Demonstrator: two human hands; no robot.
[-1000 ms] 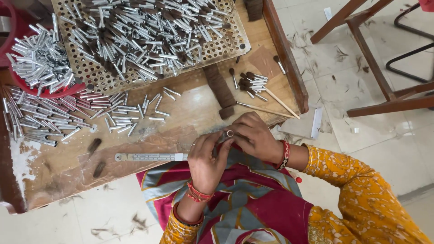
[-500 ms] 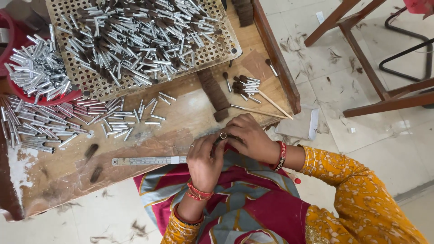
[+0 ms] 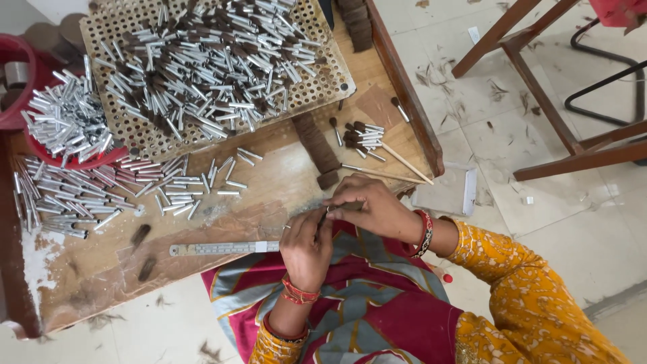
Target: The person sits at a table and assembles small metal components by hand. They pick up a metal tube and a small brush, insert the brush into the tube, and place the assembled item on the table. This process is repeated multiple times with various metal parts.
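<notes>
My left hand (image 3: 306, 246) and my right hand (image 3: 371, 205) meet at the near edge of a wooden workbench (image 3: 269, 182), above my lap. Together they pinch a small dark tuft of bristles with a thin stick (image 3: 330, 212) between the fingertips. A metal ruler (image 3: 222, 249) lies flat on the bench just left of my left hand. Loose silver metal tubes (image 3: 182, 185) are scattered on the wood beyond the hands. A few finished small brushes with dark tips (image 3: 360, 133) lie further back to the right.
A perforated tray (image 3: 209, 67) heaped with silver tubes and dark-tipped brushes sits at the back. A red bowl (image 3: 67, 131) of tubes stands at the left. A dark stacked roll (image 3: 317, 145), thin sticks (image 3: 404, 162), a grey block (image 3: 448, 190) and wooden furniture legs (image 3: 539, 101) are at the right.
Both hands stay together at the bench edge, working the small piece between the fingertips. The view has shifted slightly; nothing on the bench has moved.
</notes>
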